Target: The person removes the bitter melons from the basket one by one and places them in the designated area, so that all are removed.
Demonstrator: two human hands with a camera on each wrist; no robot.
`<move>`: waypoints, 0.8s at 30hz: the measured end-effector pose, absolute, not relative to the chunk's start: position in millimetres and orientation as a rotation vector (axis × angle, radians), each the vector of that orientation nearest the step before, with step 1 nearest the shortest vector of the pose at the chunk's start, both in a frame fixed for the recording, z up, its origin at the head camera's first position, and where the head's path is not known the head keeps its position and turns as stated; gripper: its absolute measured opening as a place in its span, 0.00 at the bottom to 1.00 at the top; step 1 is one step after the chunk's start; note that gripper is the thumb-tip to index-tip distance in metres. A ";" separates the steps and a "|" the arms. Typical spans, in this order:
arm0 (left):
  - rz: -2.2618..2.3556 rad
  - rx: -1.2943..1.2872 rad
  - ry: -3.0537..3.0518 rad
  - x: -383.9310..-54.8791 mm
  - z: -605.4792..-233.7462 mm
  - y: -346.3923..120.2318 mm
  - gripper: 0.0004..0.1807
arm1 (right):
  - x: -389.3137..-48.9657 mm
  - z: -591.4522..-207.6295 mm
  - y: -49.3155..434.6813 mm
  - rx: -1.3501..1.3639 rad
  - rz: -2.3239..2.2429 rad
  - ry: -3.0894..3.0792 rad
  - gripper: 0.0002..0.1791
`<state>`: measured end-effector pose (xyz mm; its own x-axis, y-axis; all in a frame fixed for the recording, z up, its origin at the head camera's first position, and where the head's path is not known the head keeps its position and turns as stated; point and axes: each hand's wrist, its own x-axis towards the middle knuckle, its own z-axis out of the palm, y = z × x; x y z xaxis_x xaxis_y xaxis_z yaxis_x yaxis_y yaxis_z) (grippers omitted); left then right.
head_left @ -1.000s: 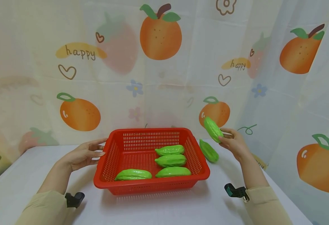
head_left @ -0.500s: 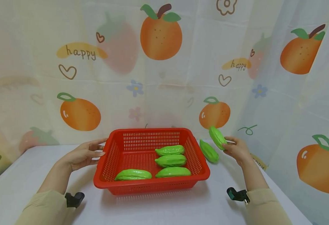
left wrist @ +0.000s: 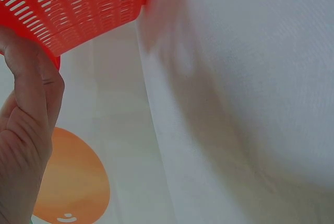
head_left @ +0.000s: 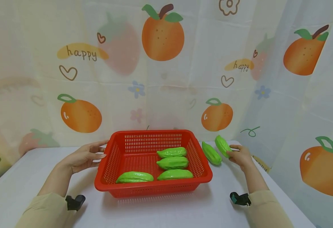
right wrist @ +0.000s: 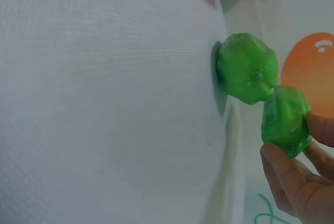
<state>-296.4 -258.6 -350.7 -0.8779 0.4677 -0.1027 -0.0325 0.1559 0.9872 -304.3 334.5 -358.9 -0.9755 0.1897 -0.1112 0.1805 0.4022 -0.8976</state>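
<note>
While the curtain (head_left: 177,104) reads "happy", the right hand (head_left: 241,156) pinches a green vegetable (head_left: 222,145) near the white table's (head_left: 155,213) back edge, beside a second vegetable (head_left: 211,153) outside the red basket (head_left: 155,184); left hand (head_left: 82,156), fingers loosely spread, touches the basket's left rim; tabletop stretches in front.

Table (head_left: 155,211): basket (head_left: 155,191) on it, near centre. Inside basket, right half, ordered back to front: rear gourd (head_left: 172,152), middle gourd (head_left: 172,162), front gourd (head_left: 175,174). Fourth gourd (head_left: 135,177) also inside, left of front gourd and just apart from it, by near wall. Outside, just right of basket: fifth gourd (head_left: 211,153), on table. Right of that: sixth gourd (head_left: 222,145), near end in right hand (head_left: 241,155); contact with table cannot be told. Left hand (head_left: 83,156): outside basket, at left rim, touching. Curtain (head_left: 180,79) behind table, and right of it.
</note>
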 end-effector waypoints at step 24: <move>1.770 0.409 2.063 -296.0 -350.0 -258.0 0.41 | -310.7 -378.9 334.4 -0.480 1.588 -2.649 0.32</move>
<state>-296.0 -258.0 -350.0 -0.8811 0.4616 -0.1026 -0.0315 0.1594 0.9867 -310.7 334.4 -378.9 -0.9526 0.2687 -0.1425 0.2524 0.4368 -0.8634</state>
